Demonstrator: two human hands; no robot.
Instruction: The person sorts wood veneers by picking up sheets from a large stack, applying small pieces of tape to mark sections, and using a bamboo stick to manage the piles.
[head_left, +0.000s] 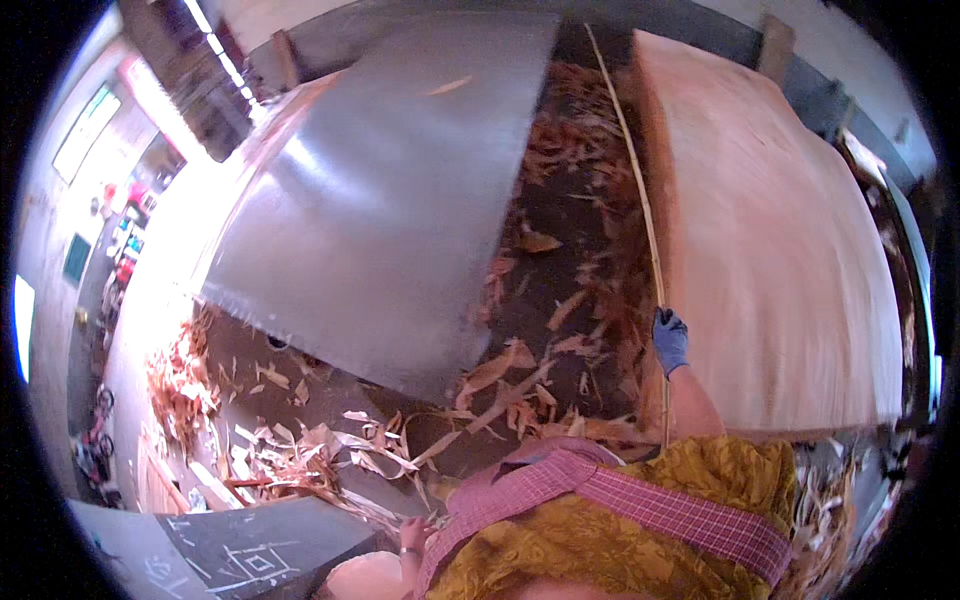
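My right hand (671, 340), in a blue glove, is closed round a long thin pale pole (640, 185) that looks like bamboo. The pole runs away from me along the left side of a tall stack of pale wood veneer sheets (770, 240). At my left side, low in the picture, my bare left hand (412, 537) is beside thin veneer strips (372, 508). Its fingers are small and blurred, so whether it holds anything is unclear.
A large grey metal sheet (390, 190) covers much of the left, with a small wood scrap on top. Veneer scraps (300, 455) litter the floor and the gap between sheet and stack. A dark board with chalk marks (250, 560) is at the lower left.
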